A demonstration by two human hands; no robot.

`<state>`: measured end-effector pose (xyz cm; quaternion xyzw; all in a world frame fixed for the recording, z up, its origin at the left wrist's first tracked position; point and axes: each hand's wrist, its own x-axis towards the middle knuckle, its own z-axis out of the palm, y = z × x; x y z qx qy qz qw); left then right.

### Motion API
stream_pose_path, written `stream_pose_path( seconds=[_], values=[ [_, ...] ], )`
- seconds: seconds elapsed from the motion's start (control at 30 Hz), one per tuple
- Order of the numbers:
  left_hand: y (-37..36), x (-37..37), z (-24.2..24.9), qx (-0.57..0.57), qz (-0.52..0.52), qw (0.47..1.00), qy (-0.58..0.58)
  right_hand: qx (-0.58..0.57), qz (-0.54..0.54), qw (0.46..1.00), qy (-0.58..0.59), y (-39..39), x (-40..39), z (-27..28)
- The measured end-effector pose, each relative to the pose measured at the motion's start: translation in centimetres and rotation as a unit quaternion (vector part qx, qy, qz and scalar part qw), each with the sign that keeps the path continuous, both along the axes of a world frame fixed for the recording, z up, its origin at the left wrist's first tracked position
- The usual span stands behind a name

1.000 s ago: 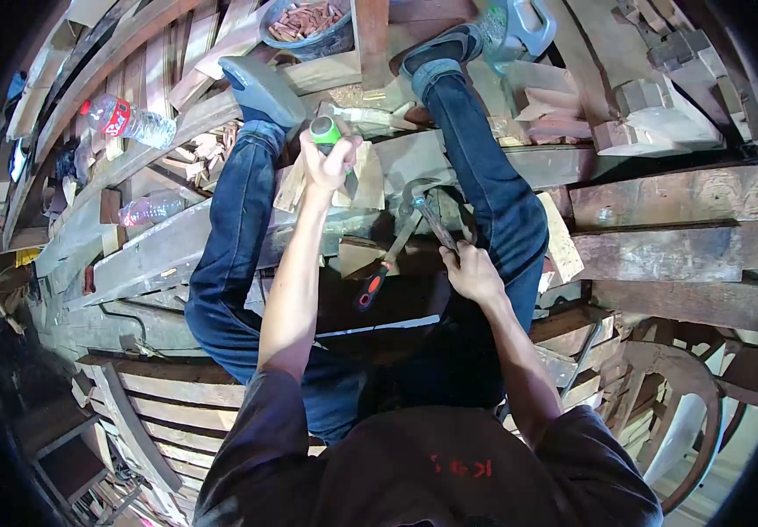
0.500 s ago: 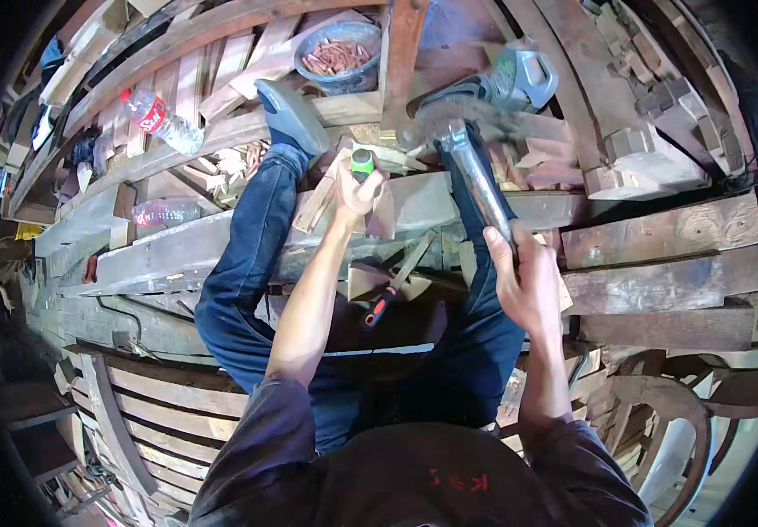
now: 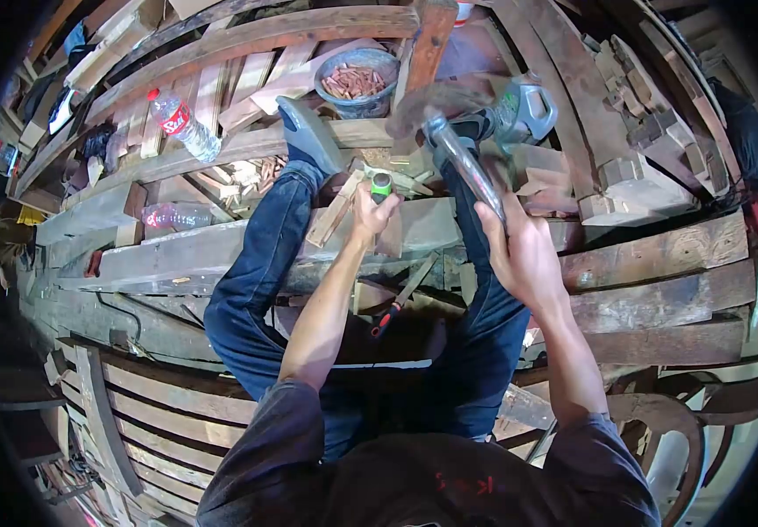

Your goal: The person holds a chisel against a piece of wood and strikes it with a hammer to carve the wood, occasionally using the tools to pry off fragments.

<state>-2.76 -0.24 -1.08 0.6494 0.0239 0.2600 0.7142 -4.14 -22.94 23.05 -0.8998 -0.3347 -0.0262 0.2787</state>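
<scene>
My left hand is closed around a tool with a green-and-black handle, seen end-on from above; its lower part is hidden. Below that fist are a small wood block and a thick beam. My right hand grips the shaft of a hammer, held in the air to the right of the left hand. The hammer's dark head is smeared by motion. Between my legs lies a flat-bladed tool with a red-and-black handle.
Beyond my feet stand a bucket of small wooden pieces and a plastic jug. Bottles lie at the left. Stacked timber is at the right, with a slatted wooden frame behind me on the left.
The view has shifted slightly, moving the scene right and down. My right hand and the hammer have moved up and forward relative to the beam. My left hand keeps its grip in place.
</scene>
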Motion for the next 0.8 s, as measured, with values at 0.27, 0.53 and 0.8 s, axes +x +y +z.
stream_pose_path(
  seconds=[0.27, 0.53, 0.8],
  values=[
    [-0.2, 0.4, 0.2, 0.003, 0.035, 0.999, 0.005, -0.07, 0.029, 0.997, -0.034, 0.3, -0.2, -1.2],
    [-0.6, 0.0, 0.1, 0.006, 0.024, 1.0, 0.008, -0.153, 0.007, 0.988, 0.006, 0.4, -1.3, -2.8],
    [-0.7, 0.2, 0.6, 0.012, 0.032, 0.999, 0.017, -0.085, -0.036, 0.993, 0.071, 1.4, -1.4, -0.8]
  ],
)
